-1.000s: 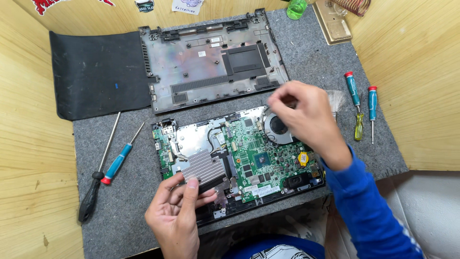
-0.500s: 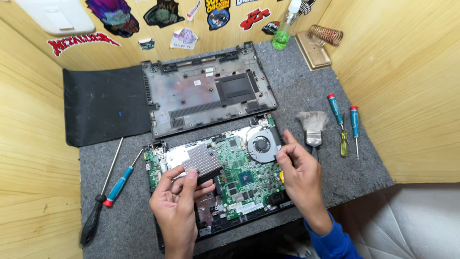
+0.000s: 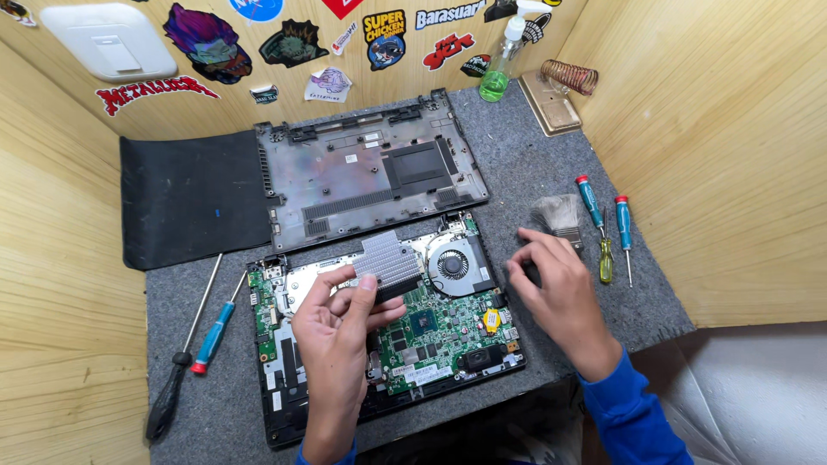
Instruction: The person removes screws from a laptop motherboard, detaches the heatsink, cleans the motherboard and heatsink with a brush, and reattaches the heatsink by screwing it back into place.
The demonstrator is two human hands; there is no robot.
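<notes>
1. On the far left of the grey felt mat (image 3: 215,405) lie two screwdrivers: a long one with a black handle (image 3: 177,379) and a shorter one with a blue handle (image 3: 215,331). Neither has moved in the last second. No hand is near them.

2. Behind them lies a flat black mat (image 3: 194,202). Next to it rests the laptop's bottom cover (image 3: 370,176), inside facing up.

3. The open laptop (image 3: 388,344) sits in the middle, with its green circuit board (image 3: 439,331) and round fan (image 3: 452,263) showing.

4. The left hand (image 3: 336,344) grips the silver ribbed heatsink (image 3: 388,263) with thumb and fingers. A second ago this metal piece lay low on the board. Now it is lifted up, held above the board near the fan. So it looks loose from the board and free to come off.

5. The right hand (image 3: 556,297) was over the fan a second ago. Now it has gone off the laptop, to the mat on the right. Its fingers curl down by a small brush (image 3: 558,215). I cannot tell if it grips the brush handle or only touches it.

6. Right of the brush lie three little screwdrivers: two with blue handles (image 3: 593,205) and a yellow one (image 3: 606,263).

7. At the back stand a spray bottle (image 3: 500,65) of green liquid and a coiled wire stand (image 3: 568,77).
</notes>
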